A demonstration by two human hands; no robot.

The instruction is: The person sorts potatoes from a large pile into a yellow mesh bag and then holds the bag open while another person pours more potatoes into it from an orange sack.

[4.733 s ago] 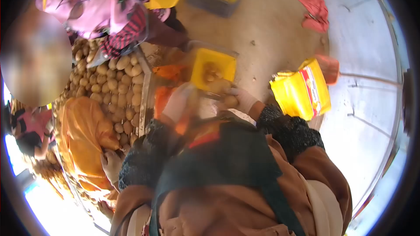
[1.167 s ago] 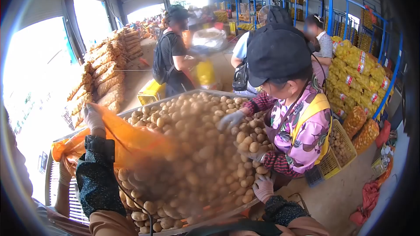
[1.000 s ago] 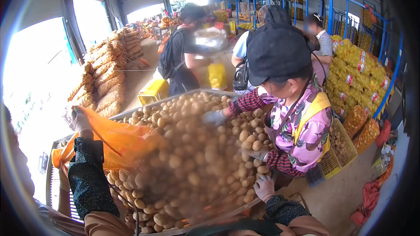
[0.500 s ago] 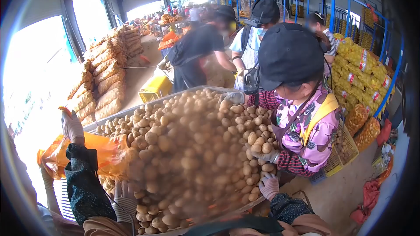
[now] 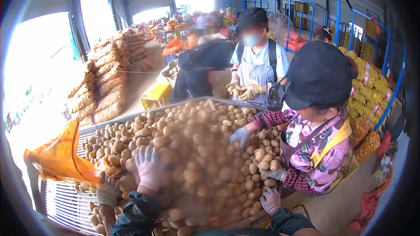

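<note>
Potatoes (image 5: 131, 136) cover the wide sorting table, blurred in its middle. My left hand (image 5: 148, 168), in a white and pink glove below a dark speckled sleeve, lies over the potatoes left of centre with its fingers spread. At the table's near right edge, my right hand (image 5: 270, 201), in a similar glove, rests beside potatoes with its fingers partly stretched and nothing visibly held. An orange mesh bag (image 5: 63, 157) hangs at the table's left end, away from my left hand. A co-worker's striped gloved hand (image 5: 108, 192) is just left of my left forearm.
A person in a flowered top (image 5: 321, 135) handles potatoes at the right. Across the table stands a masked person (image 5: 256, 59) holding potatoes; a dark-clothed person (image 5: 203, 61) bends nearby. Also in view are a yellow crate (image 5: 156, 97), stacked sacks (image 5: 107, 78) and slats (image 5: 72, 201).
My left hand has let go of the orange bag and moved right and down onto the potatoes. The bag has shifted left. The masked person has turned this way. My right hand has barely moved.
</note>
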